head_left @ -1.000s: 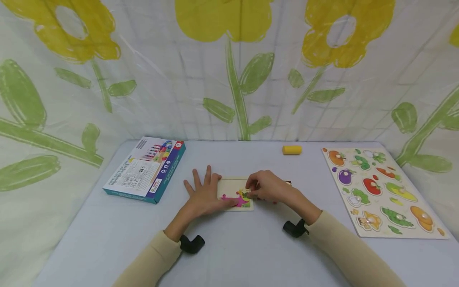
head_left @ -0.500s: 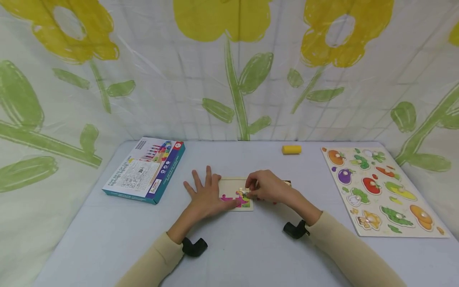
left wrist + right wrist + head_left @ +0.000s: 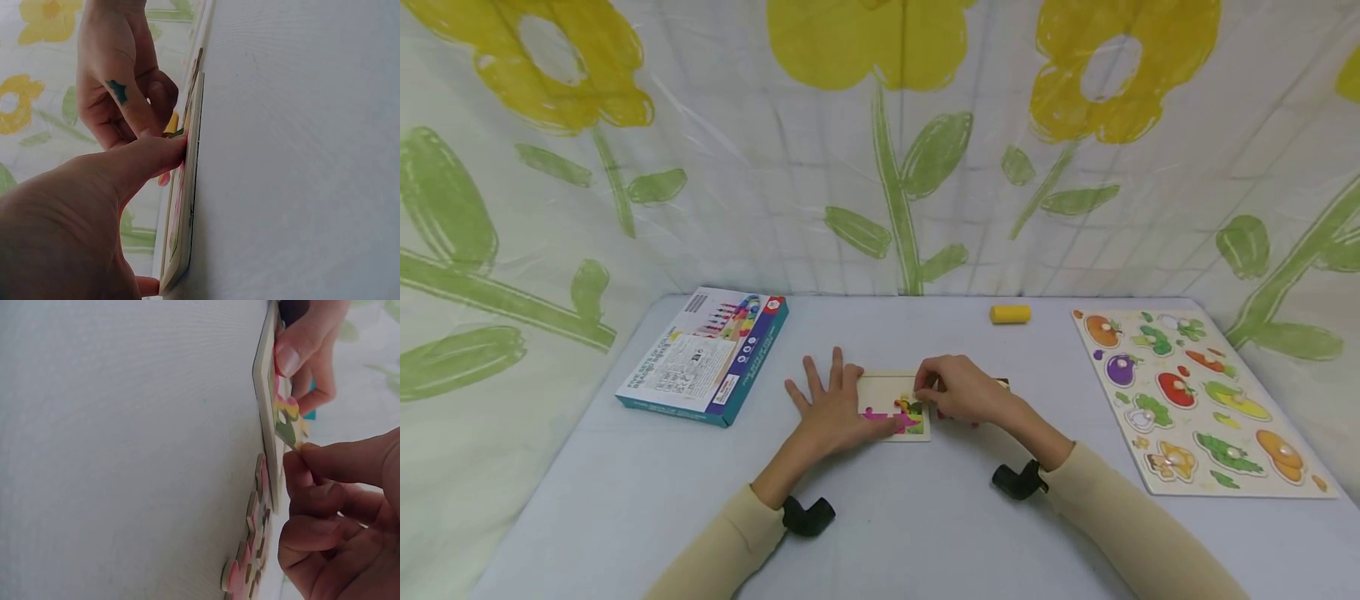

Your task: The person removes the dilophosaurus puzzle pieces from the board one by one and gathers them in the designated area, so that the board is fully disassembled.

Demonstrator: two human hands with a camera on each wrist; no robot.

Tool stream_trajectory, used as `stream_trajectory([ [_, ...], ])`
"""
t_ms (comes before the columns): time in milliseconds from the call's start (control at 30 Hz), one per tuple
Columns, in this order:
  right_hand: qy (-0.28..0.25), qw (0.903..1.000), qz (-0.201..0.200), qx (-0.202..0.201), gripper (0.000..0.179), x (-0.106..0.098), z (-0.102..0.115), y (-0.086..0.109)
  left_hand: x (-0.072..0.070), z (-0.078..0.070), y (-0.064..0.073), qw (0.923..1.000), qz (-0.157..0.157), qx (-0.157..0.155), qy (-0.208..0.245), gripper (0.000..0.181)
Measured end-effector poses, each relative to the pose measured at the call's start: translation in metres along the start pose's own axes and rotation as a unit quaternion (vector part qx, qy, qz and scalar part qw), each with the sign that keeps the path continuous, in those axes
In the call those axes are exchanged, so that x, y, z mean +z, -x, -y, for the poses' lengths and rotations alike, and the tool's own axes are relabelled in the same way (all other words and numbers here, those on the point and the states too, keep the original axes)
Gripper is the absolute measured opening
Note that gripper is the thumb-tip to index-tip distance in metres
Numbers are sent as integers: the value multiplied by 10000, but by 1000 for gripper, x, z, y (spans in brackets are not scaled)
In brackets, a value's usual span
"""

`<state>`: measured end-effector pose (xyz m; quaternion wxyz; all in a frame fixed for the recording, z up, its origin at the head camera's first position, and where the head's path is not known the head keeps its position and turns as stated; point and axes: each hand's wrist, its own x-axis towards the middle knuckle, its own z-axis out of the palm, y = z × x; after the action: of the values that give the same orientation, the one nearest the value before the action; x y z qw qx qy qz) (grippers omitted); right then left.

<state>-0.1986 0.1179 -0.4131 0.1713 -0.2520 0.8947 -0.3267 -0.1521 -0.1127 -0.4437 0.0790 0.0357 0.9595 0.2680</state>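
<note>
A small wooden jigsaw tray (image 3: 880, 387) lies mid-table, with pink and green pieces (image 3: 914, 422) along its near side. My left hand (image 3: 829, 414) spreads over the tray's left end; its thumb (image 3: 165, 150) presses down on the pieces and a finger touches the far-left corner. At the tray's right end, my right hand (image 3: 964, 390) pinches a green and yellow jigsaw piece (image 3: 287, 430) between thumb and forefinger. That piece stands tilted, its lower edge at the pieces in the tray. Several loose jigsaw pieces (image 3: 240, 565) lie beside the tray, mostly hidden under my right hand in the head view.
A flat blue and white box (image 3: 700, 357) lies at the back left. Near the back edge rests a yellow cylinder (image 3: 1011, 314). A vegetable peg-puzzle board (image 3: 1213, 417) covers the right side. Behind the table hangs a flower-printed curtain (image 3: 737, 167).
The piece under my right fingertips has tipped and turned slightly, showing more green now. My left thumb has slid a little to the right over the pieces.
</note>
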Motion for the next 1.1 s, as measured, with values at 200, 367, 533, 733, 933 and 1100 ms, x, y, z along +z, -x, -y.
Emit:
stream_trajectory([
  [200,-168,9998,-17,55,4,0,-3,-2,-1,-1,-1,10000,-24,-28,4,97],
  [367,-178,9997,-32,142,5,0,-5,-5,0,-1,-1,10000,-30,-35,40,98],
  [533,-231,9995,-19,196,5,-1,-4,-5,0,-1,-2,10000,-64,-38,37,98],
  [733,-326,9993,-56,196,5,-10,-8,1,0,-2,-1,9999,-46,-34,85,100],
  [933,-397,9992,-64,82,6,-22,-24,19,0,0,-2,10000,0,-31,95,102],
  [1100,-414,9989,-176,116,5,-32,-40,39,0,1,-1,9999,20,-23,156,102],
])
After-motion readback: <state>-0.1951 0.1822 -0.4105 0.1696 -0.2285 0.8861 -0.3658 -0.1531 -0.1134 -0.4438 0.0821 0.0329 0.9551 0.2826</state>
